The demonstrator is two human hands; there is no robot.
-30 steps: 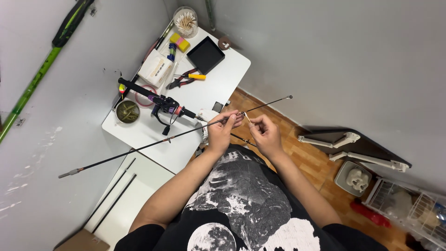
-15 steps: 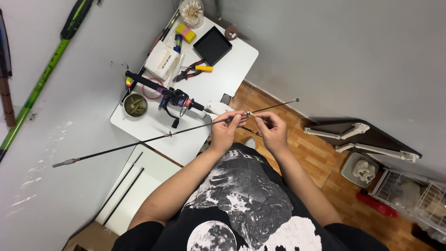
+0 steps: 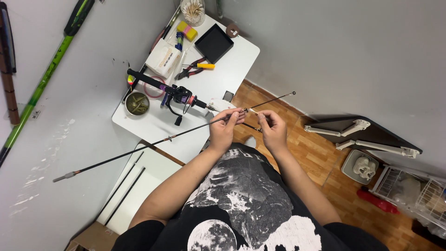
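A long thin black fishing rod section (image 3: 139, 149) runs from lower left to its tip ring at upper right. My left hand (image 3: 224, 130) pinches the rod near a guide. My right hand (image 3: 272, 126) is closed on a small thin stick-like tool held against the rod just right of the left hand; what the tool is cannot be made out. A rod handle with a reel (image 3: 179, 94) lies on the white table (image 3: 234, 65) just beyond my hands.
On the table stand a black tray (image 3: 214, 42), orange-handled pliers (image 3: 197, 68), a white box (image 3: 163, 57), a small bowl (image 3: 137, 103) and a jar of sticks (image 3: 192, 9). A green rod (image 3: 44, 79) leans on the left wall. Wire rack (image 3: 409, 193) at right.
The view has shifted slightly, so the table sits more to the right and lower. My hands stay together on the rod, with the rod at nearly the same angle.
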